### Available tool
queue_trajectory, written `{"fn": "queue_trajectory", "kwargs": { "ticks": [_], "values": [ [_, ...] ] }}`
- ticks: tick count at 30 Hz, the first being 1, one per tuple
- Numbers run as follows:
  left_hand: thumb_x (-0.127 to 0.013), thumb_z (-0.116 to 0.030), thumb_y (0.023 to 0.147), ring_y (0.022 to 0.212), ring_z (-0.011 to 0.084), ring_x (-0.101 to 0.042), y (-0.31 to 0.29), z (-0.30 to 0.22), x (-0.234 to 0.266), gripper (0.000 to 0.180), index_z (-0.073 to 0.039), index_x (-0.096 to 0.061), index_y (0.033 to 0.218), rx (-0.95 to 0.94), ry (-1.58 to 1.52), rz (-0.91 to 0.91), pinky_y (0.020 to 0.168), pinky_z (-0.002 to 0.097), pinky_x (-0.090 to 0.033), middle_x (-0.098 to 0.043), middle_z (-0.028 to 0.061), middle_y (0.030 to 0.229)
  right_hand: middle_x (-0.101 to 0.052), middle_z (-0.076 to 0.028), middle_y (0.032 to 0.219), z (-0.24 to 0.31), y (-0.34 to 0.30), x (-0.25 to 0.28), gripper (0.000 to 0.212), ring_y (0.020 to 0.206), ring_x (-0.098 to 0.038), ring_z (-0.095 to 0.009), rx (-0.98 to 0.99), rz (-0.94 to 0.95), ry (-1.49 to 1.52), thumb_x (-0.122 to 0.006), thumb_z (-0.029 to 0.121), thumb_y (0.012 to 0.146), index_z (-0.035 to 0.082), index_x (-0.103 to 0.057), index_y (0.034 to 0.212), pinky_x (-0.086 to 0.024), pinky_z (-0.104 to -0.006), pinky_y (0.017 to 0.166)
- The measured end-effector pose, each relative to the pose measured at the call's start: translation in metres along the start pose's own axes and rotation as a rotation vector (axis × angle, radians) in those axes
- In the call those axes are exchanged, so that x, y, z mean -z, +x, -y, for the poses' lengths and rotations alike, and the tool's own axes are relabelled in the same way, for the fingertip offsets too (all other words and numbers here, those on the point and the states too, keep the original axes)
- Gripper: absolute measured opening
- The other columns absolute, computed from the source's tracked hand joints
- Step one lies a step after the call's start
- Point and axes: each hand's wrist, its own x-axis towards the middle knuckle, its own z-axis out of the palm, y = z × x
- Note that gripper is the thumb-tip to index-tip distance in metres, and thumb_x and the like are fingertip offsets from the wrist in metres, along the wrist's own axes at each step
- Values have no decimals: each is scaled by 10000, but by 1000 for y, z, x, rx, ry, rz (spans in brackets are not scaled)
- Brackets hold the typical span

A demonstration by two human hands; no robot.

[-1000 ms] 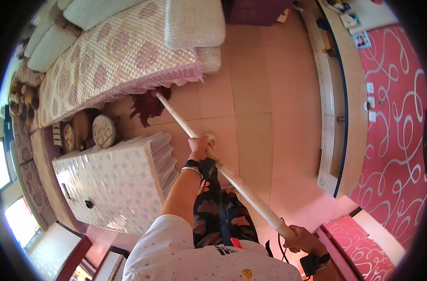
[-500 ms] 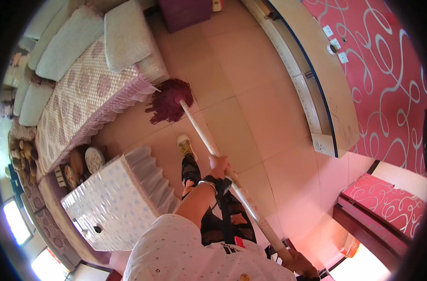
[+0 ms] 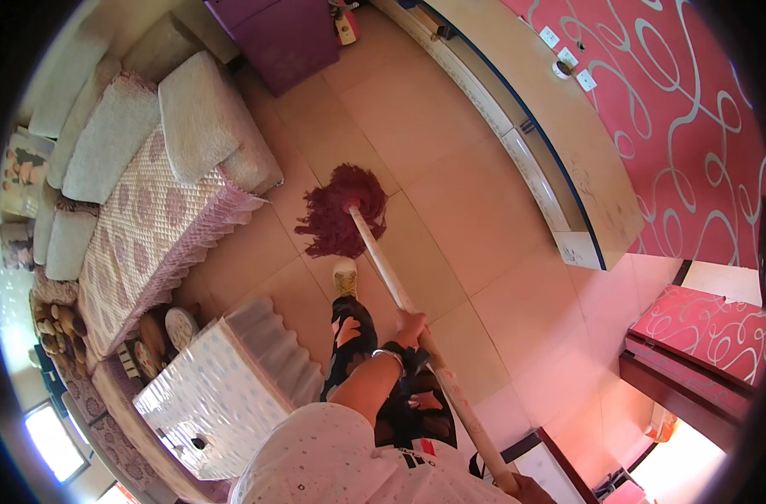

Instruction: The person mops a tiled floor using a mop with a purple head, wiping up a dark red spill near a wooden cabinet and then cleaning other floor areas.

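A mop with a dark red, shaggy head [image 3: 345, 210] rests on the tiled floor, its strands spread out. Its long pale handle [image 3: 384, 274] slants from the head down to the right, across my body. Partway along the handle, my left hand [image 3: 411, 328] is wrapped round it, with a bracelet and a dark band at the wrist. My right hand [image 3: 530, 490] grips the upper end at the bottom edge, partly cut off by the picture. My shoe [image 3: 344, 279] stands on the floor just below the mop head.
To the left is a sofa with a quilted cover [image 3: 131, 227] and pale cushions [image 3: 194, 118]. A table with a white patterned cloth [image 3: 223, 386] stands near my left. A purple cabinet [image 3: 286, 42] is at the far end. Along the right runs a low cabinet [image 3: 568, 176].
The mop head has moved right, away from the sofa corner, and now lies apart from it. Both hands keep their hold on the handle. The view has shifted slightly.
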Motion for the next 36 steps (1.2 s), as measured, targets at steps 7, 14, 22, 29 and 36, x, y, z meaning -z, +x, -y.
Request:
{"fn": "queue_trajectory", "kwargs": {
  "ticks": [7, 14, 22, 29, 36],
  "values": [
    [-582, -101, 742, 502, 242, -539, 46, -160, 58, 173, -8, -463, 828, -75, -208, -100, 395, 384, -408, -491, 122, 627, -489, -29, 622, 172, 54, 6, 366, 456, -455, -111, -209, 192, 236, -617, 7, 684, -1, -468, 1018, -363, -246, 406],
    [-511, -212, 786, 372, 235, -476, 131, -279, 156, 282, -19, -350, 914, -173, -374, -188, 319, 351, -384, -462, 124, 574, -465, -30, 615, 320, 149, 3, 341, 431, -437, -111, -67, 361, 155, -608, 14, 710, 21, -455, 1015, -340, -240, 373],
    [-463, -479, 832, 723, 211, -532, 148, -372, 203, 459, -85, -359, 1044, -200, -737, -38, 579, 407, -460, -463, 89, 785, -431, -18, 558, 499, 261, -33, 234, 375, -413, -92, 98, 513, 293, -587, 21, 717, 54, -444, 899, -319, -223, 333],
    [-489, -489, 814, 642, 222, -531, 138, -393, 238, 534, -93, -331, 1135, -163, -745, -137, 561, 373, -494, -469, 106, 819, -450, -20, 542, 630, 374, -56, 197, 369, -413, -74, 248, 360, 236, -622, 78, 732, 59, -451, 829, -273, -219, 298],
    [-520, -507, 793, 708, 209, -531, 132, -372, 237, 617, -42, -327, 1149, -91, -662, -105, 637, 357, -478, -499, 84, 772, -436, -11, 535, 593, 370, -59, 183, 373, -412, -81, 186, 497, 301, -603, 83, 756, 79, -438, 834, -260, -206, 307]
  ]
}}
